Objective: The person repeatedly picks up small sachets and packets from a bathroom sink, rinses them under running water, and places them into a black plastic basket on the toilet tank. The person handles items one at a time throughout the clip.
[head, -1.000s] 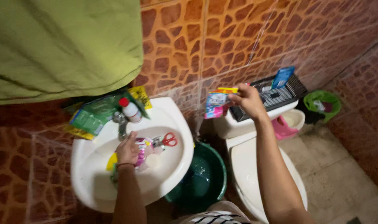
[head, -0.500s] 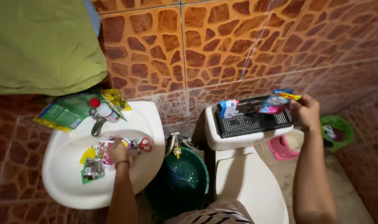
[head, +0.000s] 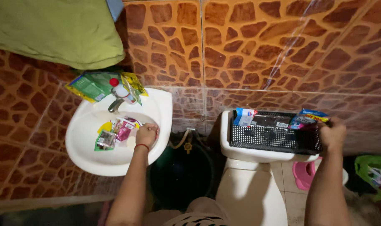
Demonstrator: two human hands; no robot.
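My left hand [head: 147, 134] is curled into a fist inside the white sink [head: 157, 109], over red-handled scissors of which only a sliver of red shows. Small sachets [head: 115, 133] in pink, green and yellow lie in the basin just left of it. My right hand [head: 332, 134] grips the right end of a black mesh basket [head: 274, 138] that rests on the toilet tank [head: 257, 158]. A colourful packet [head: 308, 118] lies in the basket against my fingers. A blue and white packet [head: 244, 116] stands at the basket's left end.
Green and yellow sachets [head: 90, 86] and a red-capped bottle [head: 117, 88] crowd the sink's back rim by the tap [head: 115, 104]. A green towel [head: 52, 29] hangs above. A dark green bucket [head: 182, 171] sits between sink and toilet. A pink item [head: 302, 175] and a green basket [head: 372, 175] are on the floor.
The view has swung left and tilted down. My right hand went from the tank's left side to the basket's right end. My left hand has closed over the scissors in the sink.
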